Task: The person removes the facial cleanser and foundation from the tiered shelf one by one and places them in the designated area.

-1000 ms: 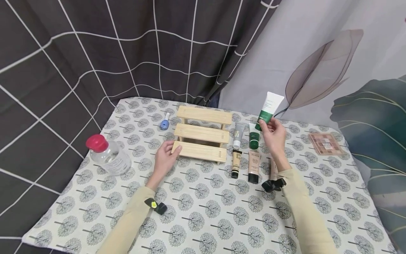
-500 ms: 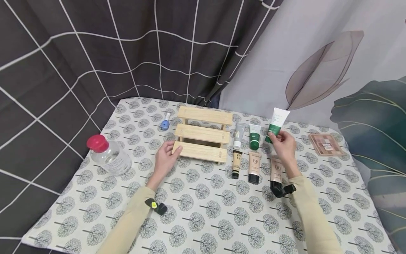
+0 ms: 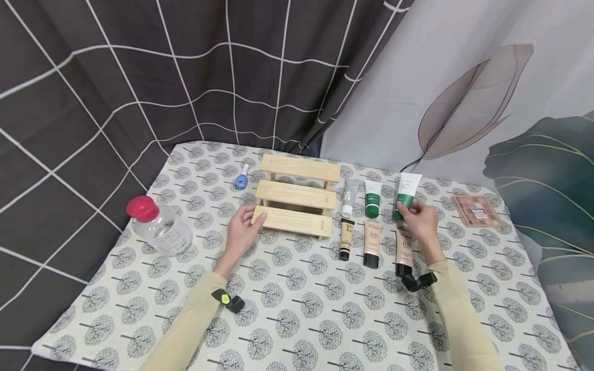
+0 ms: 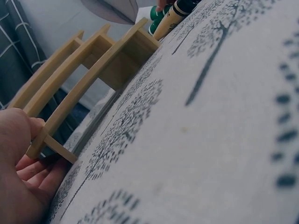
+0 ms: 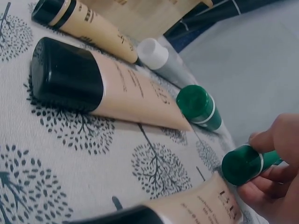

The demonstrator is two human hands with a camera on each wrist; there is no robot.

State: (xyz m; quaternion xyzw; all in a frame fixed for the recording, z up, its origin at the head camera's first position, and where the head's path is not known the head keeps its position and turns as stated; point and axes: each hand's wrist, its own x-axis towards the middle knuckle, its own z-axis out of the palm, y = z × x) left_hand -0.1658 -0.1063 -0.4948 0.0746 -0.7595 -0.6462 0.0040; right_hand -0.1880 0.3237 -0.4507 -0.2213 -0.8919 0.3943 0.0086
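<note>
My left hand (image 3: pixel 243 226) holds the left end of a three-step wooden rack (image 3: pixel 292 220). In the left wrist view the thumb lies on the lowest step and the other fingers reach beneath it. On the right, my right hand (image 3: pixel 421 221) pinches a white and green squeeze tube (image 3: pixel 408 188) near its green cap (image 5: pixel 240 165). That tube lies at or just above the cloth; which one I cannot tell. Beside it lies a second green and white tube (image 3: pixel 373 198). Just below the hand is a beige BB cream tube (image 3: pixel 404 250), partly covered by the wrist strap.
A grey tube (image 3: pixel 349 198), a small yellow tube (image 3: pixel 346 239) and another BB cream tube (image 3: pixel 372 245) lie right of the rack. A red-capped clear bottle (image 3: pixel 162 229) stands left, a blue nail polish bottle (image 3: pixel 241 180) behind. An eyeshadow palette (image 3: pixel 478 210) lies far right.
My right hand has carried the white and green tube right and down, from above the second green tube to a place beside it. The left hand has stayed on the rack.
</note>
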